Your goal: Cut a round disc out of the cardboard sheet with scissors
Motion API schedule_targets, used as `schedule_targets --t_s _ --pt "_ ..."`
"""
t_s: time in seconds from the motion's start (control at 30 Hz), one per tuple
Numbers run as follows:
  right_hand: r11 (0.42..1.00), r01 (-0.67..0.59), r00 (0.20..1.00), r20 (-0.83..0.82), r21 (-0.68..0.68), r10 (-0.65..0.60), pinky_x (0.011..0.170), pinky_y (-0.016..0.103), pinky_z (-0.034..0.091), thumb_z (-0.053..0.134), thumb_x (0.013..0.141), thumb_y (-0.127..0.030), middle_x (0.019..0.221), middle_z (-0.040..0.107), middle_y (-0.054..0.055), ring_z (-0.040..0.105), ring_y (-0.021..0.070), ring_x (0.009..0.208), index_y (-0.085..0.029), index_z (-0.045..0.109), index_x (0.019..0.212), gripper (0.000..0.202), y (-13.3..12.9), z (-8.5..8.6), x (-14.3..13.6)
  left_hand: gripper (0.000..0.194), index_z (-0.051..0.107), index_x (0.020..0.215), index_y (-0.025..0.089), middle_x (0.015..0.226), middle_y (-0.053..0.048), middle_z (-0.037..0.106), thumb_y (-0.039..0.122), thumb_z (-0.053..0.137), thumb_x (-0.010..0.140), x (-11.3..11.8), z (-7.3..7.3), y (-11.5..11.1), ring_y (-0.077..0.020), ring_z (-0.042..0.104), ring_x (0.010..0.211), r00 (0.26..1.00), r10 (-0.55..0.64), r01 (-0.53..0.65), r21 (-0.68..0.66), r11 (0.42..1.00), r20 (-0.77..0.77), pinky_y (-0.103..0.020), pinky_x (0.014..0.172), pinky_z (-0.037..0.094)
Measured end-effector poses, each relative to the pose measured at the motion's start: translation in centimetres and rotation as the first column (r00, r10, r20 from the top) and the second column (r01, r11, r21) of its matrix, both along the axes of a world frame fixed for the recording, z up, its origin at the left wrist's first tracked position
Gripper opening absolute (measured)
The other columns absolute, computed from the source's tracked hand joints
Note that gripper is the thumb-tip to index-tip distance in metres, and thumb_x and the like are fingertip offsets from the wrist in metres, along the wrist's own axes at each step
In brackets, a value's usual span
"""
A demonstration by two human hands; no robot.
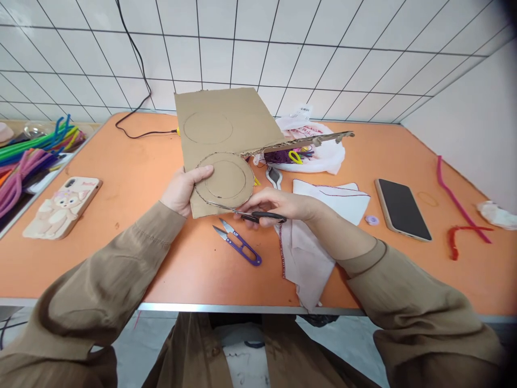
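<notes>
A brown cardboard sheet (226, 105) is held up over the orange table, with a drawn circle on its upper part. Lower down, a disc with an inner ring is largely cut round. My left hand (183, 191) grips the sheet at its left edge, thumb pressed on the disc. In my right hand (269, 205) are scissors (274, 216) with dark handles, closed around by the fingers; their blades lie along the disc's bottom edge. A partly cut strip of cardboard (319, 139) juts to the right. Purple thread snips (240, 245) lie just below on the table.
White cloth (307, 258) with red stitched edging lies beneath my right forearm. Behind it sits a white plastic bag (327, 151) with craft bits. Phones lie left (67, 207) and right (404, 210). Pipe cleaners (24, 172) fill the far left, and a black cable (135, 113) crosses the back.
</notes>
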State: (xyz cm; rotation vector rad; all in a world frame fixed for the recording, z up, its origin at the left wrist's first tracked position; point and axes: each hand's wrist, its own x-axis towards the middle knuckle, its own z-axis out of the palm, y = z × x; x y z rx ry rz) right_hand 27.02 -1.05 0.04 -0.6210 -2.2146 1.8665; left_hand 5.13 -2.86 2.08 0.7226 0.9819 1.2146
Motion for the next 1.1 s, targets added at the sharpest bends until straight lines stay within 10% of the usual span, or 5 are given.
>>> schedule_targets --t_s 1.1 --pt "0.995 0.100 0.995 -0.029 0.016 -0.100 0.057 0.020 0.043 0.081 0.068 -0.040 0.081 0.065 0.003 0.055 0.0088 0.066 -0.009 0.070 0.098 0.044 -0.15 -0.77 -0.15 0.033 0.070 0.097 0.008 0.098 -0.014 0.076 0.013 0.074 0.065 -0.26 -0.20 -0.10 -0.0359 0.067 0.106 0.996 0.085 -0.084 0.088 0.993 -0.011 -0.048 0.095 0.055"
